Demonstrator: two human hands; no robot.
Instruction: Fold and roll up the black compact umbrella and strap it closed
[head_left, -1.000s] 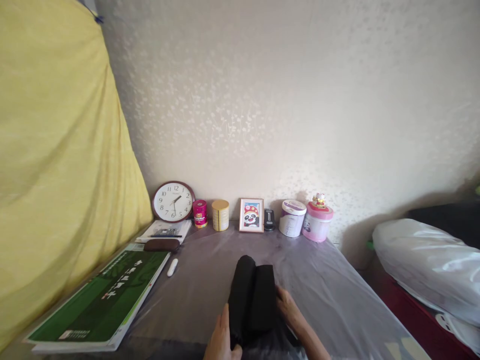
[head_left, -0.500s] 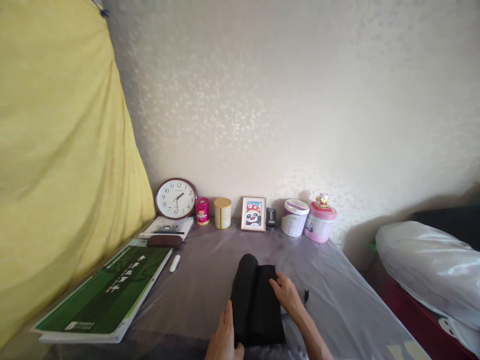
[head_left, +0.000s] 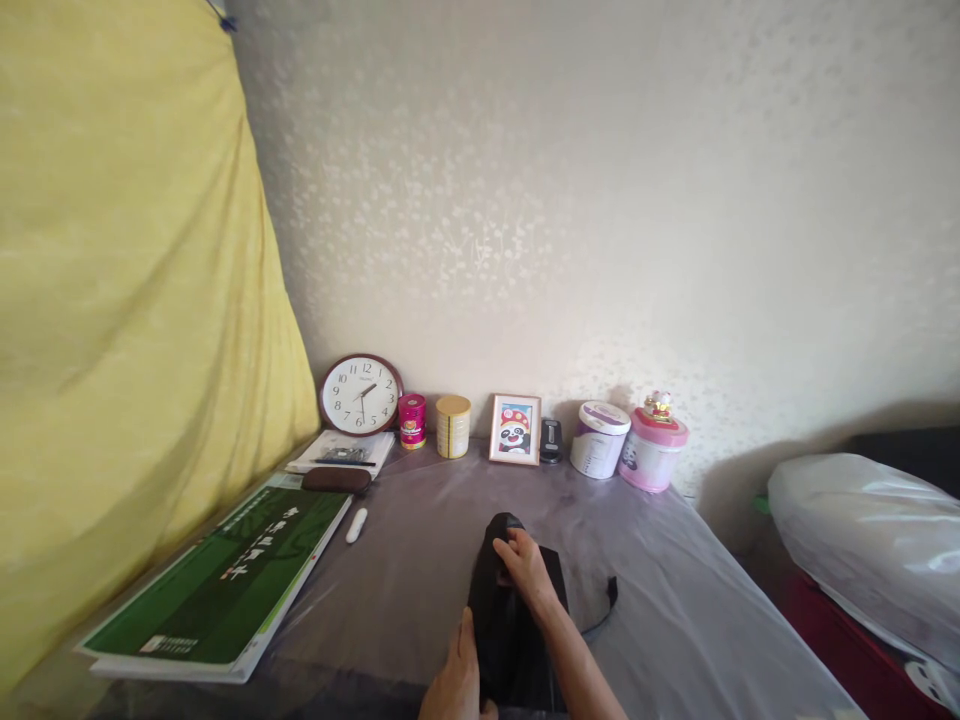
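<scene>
A black cloth bundle [head_left: 499,640], rolled on its left side with a flatter flap on its right, lies near the table's front edge. My left hand [head_left: 454,672] grips its lower left side, the fingers along the edge and the thumb partly hidden below. Across the bundle's upper part reaches my right hand [head_left: 526,572], fingers closed in a pinch on the black cloth near its far end. My right forearm hides part of the flap. To the right, a thin dark cord with a black tab [head_left: 613,592] lies on the table.
At left are a green book [head_left: 217,585], a brown case [head_left: 336,480] and a white stick-like object [head_left: 356,526]. Along the wall stand a clock [head_left: 362,395], cans [head_left: 453,428], a panda picture frame [head_left: 515,430] and tubs [head_left: 598,442]. A plastic-wrapped bundle [head_left: 862,520] is beyond the right edge.
My right hand has moved left from the flap's right edge to the top of the roll. The flap now shows narrower, and more of the cord is visible. The view has shifted slightly.
</scene>
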